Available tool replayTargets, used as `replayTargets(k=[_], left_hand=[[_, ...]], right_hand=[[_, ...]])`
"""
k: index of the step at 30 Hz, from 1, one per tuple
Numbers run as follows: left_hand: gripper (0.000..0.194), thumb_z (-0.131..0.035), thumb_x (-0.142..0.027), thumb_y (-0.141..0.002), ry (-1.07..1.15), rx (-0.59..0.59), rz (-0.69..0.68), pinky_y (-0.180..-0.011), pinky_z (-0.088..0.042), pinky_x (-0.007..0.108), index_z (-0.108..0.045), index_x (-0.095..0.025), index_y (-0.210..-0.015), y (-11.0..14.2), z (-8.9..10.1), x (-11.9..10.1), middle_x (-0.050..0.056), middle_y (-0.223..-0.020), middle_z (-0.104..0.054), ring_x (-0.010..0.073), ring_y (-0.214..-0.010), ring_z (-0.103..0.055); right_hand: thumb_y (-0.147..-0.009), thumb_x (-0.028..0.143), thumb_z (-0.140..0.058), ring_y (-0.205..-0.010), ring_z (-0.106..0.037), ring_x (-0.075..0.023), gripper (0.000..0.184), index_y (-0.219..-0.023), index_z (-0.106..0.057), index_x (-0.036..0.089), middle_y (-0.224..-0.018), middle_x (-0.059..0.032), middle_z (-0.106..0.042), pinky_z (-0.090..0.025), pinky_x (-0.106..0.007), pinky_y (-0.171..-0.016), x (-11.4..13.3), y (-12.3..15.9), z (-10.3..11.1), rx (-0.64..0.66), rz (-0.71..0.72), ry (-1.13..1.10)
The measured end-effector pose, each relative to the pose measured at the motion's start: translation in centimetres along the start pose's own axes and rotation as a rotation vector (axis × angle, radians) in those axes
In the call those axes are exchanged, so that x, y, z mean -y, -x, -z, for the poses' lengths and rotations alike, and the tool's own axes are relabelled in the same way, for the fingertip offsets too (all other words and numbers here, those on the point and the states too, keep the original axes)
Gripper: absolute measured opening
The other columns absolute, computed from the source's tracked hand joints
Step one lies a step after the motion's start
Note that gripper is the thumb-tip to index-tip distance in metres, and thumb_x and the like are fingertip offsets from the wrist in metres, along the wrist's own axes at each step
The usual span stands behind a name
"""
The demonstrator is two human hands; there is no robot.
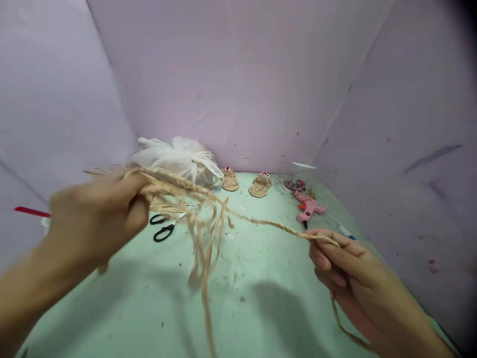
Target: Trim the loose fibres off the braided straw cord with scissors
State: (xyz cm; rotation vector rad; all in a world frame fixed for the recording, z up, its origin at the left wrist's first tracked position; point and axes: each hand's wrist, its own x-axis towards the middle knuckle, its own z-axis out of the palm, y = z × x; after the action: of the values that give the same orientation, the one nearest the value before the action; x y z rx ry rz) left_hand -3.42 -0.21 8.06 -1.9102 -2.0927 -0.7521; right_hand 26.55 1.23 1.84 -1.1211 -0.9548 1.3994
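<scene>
My left hand (97,219) is raised at the left, fingers closed round a bundle of tan raffia strands (203,233) whose loose ends hang down toward the green table (261,298). A twisted raffia cord (268,223) runs from that bundle rightward to my right hand (343,263), which pinches the cord's end between thumb and fingers. More cord trails below the right wrist. Both hands hover above the table surface.
Black scissors (164,229) lie behind the left hand. A white plastic bag (179,159) sits at the back. Two small woven sandals (246,183), a pink glue gun (307,206) and a small dark tray (294,185) lie near the back wall. Lilac walls enclose three sides.
</scene>
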Motion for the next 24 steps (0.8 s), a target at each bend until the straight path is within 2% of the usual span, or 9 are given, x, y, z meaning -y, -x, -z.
replayTargets(k=[2,4,6,10,13,14,16,20,24], left_hand=[[0.032,-0.036,-0.028,-0.078,-0.274,-0.303,-0.006,-0.061,-0.021,0.026,-0.060,-0.013,-0.093,-4.2,1.7,-1.2,0.002,-0.084,-0.054,0.0212,-0.084,-0.047],[0.037,-0.036,-0.035,-0.078,-0.204,-0.384,-0.114,-0.065,-0.024,0.030,-0.055,-0.021,-0.106,-6.5,2.7,-2.1,0.000,-0.098,-0.058,0.0194,-0.088,-0.046],[0.034,-0.038,-0.039,-0.077,-0.095,-0.306,-0.173,-0.069,-0.027,0.032,-0.058,-0.027,-0.102,-6.8,2.8,-2.3,-0.001,-0.095,-0.060,0.0213,-0.094,-0.046],[0.047,-0.043,-0.017,-0.072,-0.170,0.349,-0.267,-0.075,-0.037,0.039,-0.051,-0.022,-0.118,-2.5,0.4,-1.1,0.009,-0.123,-0.047,0.0292,-0.095,-0.051],[0.050,-0.051,-0.005,-0.060,-0.215,0.582,-0.342,-0.084,-0.036,0.046,-0.059,-0.021,-0.107,1.7,-2.2,-0.2,0.015,-0.134,-0.036,0.0366,-0.111,-0.043],[0.041,-0.051,-0.006,-0.061,-0.227,0.652,-0.348,-0.086,-0.035,0.049,-0.063,-0.019,-0.098,2.8,-2.9,-0.3,0.017,-0.132,-0.038,0.0367,-0.112,-0.043],[0.023,-0.044,-0.011,-0.072,-0.169,0.692,-0.345,-0.084,-0.037,0.048,-0.065,-0.016,-0.080,4.5,-4.3,-1.3,0.017,-0.120,-0.051,0.0323,-0.102,-0.052],[0.042,-0.041,-0.019,-0.078,0.408,0.599,-0.330,-0.085,-0.041,0.033,-0.044,-0.020,-0.120,6.2,-7.0,-4.7,0.012,-0.121,-0.051,0.0228,-0.100,-0.053],[0.042,-0.040,-0.008,-0.072,0.806,0.733,-0.310,-0.067,-0.043,0.022,-0.051,-0.022,-0.111,7.0,-9.7,-6.1,0.003,-0.088,-0.063,0.0150,-0.075,-0.057]], right_hand=[[-0.063,0.032,-0.067,-0.037,-0.022,-0.0046,0.018,-0.074,-0.064,0.018,-0.046,0.0051,-0.041,-0.012,-0.019,-0.036,0.5,-0.2,-1.6,0.024,0.057,-0.026],[-0.066,0.033,-0.066,-0.039,-0.023,-0.0053,0.018,-0.077,-0.064,0.018,-0.047,0.0050,-0.042,-0.012,-0.020,-0.037,0.6,-0.4,-3.0,0.063,0.132,-0.033],[-0.068,0.033,-0.065,-0.040,-0.023,-0.0056,0.019,-0.080,-0.064,0.018,-0.047,0.0057,-0.041,-0.013,-0.021,-0.039,0.2,-0.6,-3.8,0.110,0.199,-0.032],[-0.068,0.036,-0.064,-0.046,-0.032,-0.0078,0.022,-0.082,-0.064,0.019,-0.053,0.0045,-0.045,-0.022,-0.021,-0.043,-1.7,-1.1,-3.4,0.145,0.232,0.100],[-0.070,0.039,-0.061,-0.051,-0.040,-0.0106,0.023,-0.074,-0.065,0.017,-0.056,0.0022,-0.049,-0.029,-0.022,-0.047,-2.6,-1.4,-2.6,0.221,0.186,0.351],[-0.073,0.040,-0.058,-0.052,-0.040,-0.0110,0.024,-0.070,-0.064,0.017,-0.056,0.0016,-0.051,-0.030,-0.023,-0.048,-2.8,-1.3,-2.5,0.255,0.184,0.437],[-0.079,0.039,-0.049,-0.051,-0.041,-0.0114,0.030,-0.062,-0.063,0.017,-0.056,0.0009,-0.053,-0.031,-0.023,-0.049,-3.0,-1.1,-2.7,0.320,0.215,0.579],[-0.082,0.031,-0.043,-0.053,-0.049,-0.0128,0.032,-0.057,-0.059,0.018,-0.054,0.0013,-0.056,-0.037,-0.022,-0.054,-3.8,-0.2,-3.8,0.507,0.263,0.701],[-0.083,0.029,-0.040,-0.055,-0.051,-0.0132,0.028,-0.063,-0.058,0.018,-0.059,0.0006,-0.058,-0.038,-0.022,-0.054,-5.0,-0.1,-4.2,0.526,0.363,0.751]])
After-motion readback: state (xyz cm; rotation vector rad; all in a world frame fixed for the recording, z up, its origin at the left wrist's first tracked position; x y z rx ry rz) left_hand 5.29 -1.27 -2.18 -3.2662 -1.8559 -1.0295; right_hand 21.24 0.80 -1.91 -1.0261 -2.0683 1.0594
